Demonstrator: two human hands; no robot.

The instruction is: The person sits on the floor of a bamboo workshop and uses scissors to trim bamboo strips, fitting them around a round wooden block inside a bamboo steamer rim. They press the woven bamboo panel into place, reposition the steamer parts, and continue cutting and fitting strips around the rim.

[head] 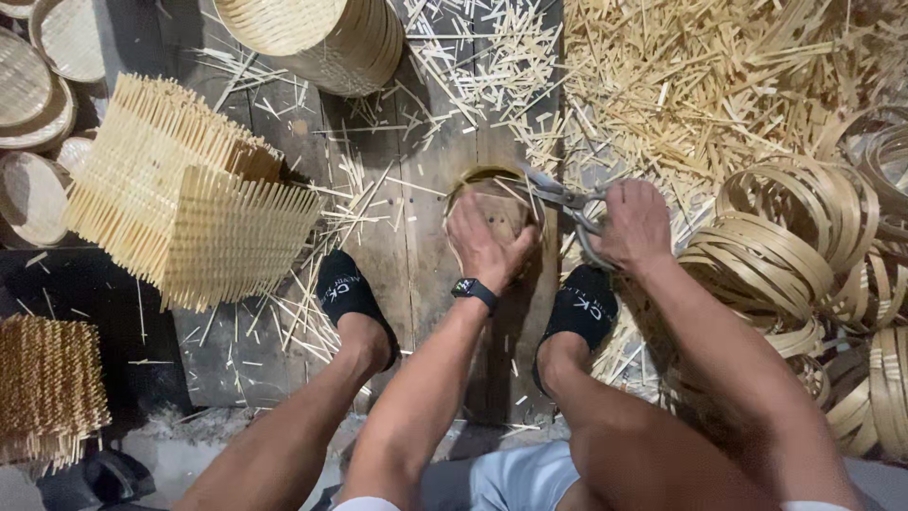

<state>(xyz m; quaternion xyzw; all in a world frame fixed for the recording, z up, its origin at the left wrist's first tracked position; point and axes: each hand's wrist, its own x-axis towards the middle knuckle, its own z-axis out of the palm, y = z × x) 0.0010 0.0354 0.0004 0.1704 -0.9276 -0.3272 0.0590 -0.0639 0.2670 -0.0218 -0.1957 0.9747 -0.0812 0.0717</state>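
We press our left hand flat on the round bamboo tray while our right hand, just beside the tray, grips open shears.

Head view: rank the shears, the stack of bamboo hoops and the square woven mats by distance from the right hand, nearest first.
1. shears: gripped in the right hand.
2. stack of bamboo hoops: just right of that hand.
3. square woven mats: far left, beyond the left hand.

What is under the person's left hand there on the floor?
The left hand presses on a small round woven bamboo tray lying on the wooden floorboards. Its rim and part of its weave show; the middle is covered by the palm. The right hand holds scissors at its edge.
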